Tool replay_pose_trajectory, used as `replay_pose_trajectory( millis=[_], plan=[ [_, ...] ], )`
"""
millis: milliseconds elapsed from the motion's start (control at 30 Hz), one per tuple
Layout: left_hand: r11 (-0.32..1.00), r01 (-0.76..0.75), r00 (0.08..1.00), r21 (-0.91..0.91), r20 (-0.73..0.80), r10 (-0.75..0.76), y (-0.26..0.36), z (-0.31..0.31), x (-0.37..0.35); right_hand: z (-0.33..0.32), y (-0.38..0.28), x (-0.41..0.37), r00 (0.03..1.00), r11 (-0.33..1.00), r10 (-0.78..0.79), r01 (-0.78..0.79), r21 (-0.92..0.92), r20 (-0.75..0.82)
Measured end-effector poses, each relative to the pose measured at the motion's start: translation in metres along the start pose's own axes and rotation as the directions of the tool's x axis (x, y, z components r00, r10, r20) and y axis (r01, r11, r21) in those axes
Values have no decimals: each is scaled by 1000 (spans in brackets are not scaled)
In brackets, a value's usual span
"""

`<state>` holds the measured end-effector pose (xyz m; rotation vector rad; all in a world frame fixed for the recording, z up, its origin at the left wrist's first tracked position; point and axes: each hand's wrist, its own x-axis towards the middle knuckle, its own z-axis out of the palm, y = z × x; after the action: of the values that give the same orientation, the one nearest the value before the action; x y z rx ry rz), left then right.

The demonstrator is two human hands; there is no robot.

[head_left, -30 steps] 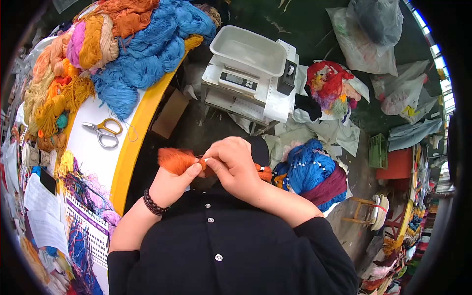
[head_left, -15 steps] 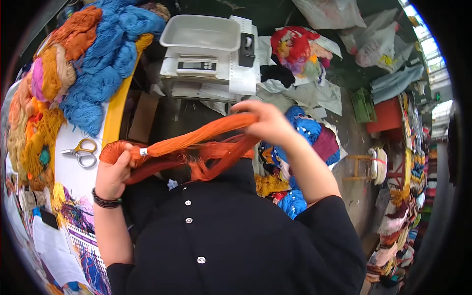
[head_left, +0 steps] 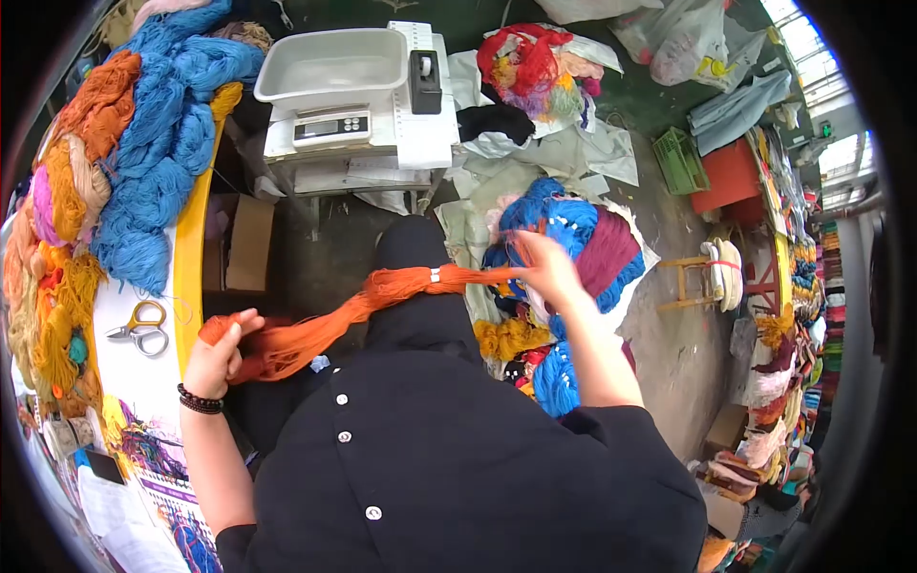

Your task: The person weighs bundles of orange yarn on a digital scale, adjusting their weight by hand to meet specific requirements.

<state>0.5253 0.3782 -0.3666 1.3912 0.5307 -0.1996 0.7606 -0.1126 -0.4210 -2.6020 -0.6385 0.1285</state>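
Note:
An orange-red yarn skein [head_left: 382, 291] is stretched between my two hands, over my lap. My left hand [head_left: 218, 355] is closed round its left end, which is bunched and slightly blurred. My right hand [head_left: 546, 270] grips the narrower right end, above the pile of blue and maroon yarn. A small white tag [head_left: 436, 275] sits round the skein near its middle right. On the white table at left, yellow-and-grey scissors [head_left: 142, 328] lie near my left hand.
Blue yarn [head_left: 158, 162] and orange yarn [head_left: 98, 100] are heaped on the left table. Ahead stands a scale [head_left: 330, 129] with a white tray [head_left: 334, 65]. Blue and maroon yarn [head_left: 607, 253] lies on sheeting at right, near a green crate [head_left: 680, 160] and a wooden stool [head_left: 683, 284].
The skein has gone from an open loop to a longer, narrower stretch, and its white tag has moved from beside my left hand towards my right. My right hand is farther right and lower.

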Motion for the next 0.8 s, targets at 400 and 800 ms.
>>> replay_pose_trajectory(
  millis=[400, 800],
  plan=[
    [944, -135, 979, -300, -190, 80, 4, -43, 8, 31, -90, -4, 992, 987, -92, 81, 140, 80],
    [905, -125, 974, -408, -226, 33, -16, -72, 22, -385, 57, -67, 619, 950, 300, -129, 283, -726]
  ],
)
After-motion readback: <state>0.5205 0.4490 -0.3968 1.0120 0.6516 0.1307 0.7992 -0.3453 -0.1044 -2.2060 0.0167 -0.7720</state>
